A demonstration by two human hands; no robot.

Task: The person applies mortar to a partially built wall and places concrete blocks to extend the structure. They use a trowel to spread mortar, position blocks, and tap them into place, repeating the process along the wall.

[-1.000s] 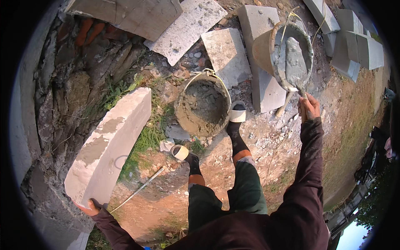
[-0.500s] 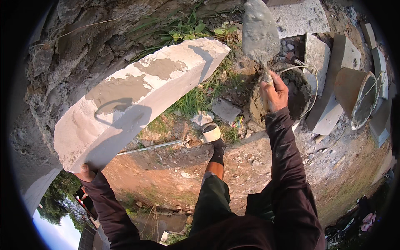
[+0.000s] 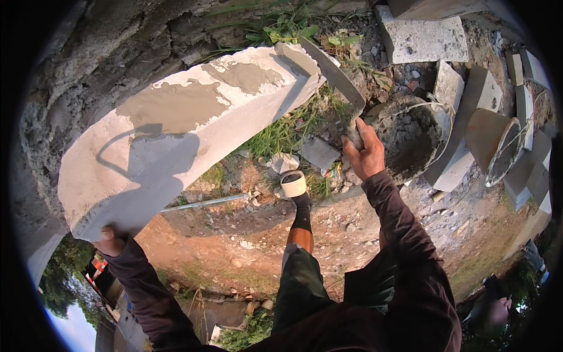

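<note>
My right hand (image 3: 366, 154) is closed round the handle of a trowel (image 3: 339, 75). Its blade is tilted edge-on at the far end of a pale concrete block wall (image 3: 243, 105). Grey mortar (image 3: 170, 110) lies in patches along the wall's top. At the wall's near left end, my left hand (image 3: 111, 240) grips the lower corner, thumb on the edge; the other fingers are mostly hidden. Just right of my right hand stands a mortar bucket (image 3: 410, 138) with a wire handle and grey mix inside.
A second bucket (image 3: 492, 141) lies tilted at the right among several grey blocks (image 3: 422, 38). My foot, with a pale band (image 3: 293, 183) round it, stands amid rubble and grass. A thin metal rod (image 3: 205, 203) lies on the soil. A rough earth bank (image 3: 105, 53) rises behind the wall.
My right hand has moved left and down a little, turning the trowel from showing its mortar-covered face to edge-on at the wall's far end. My left hand stays at the near end.
</note>
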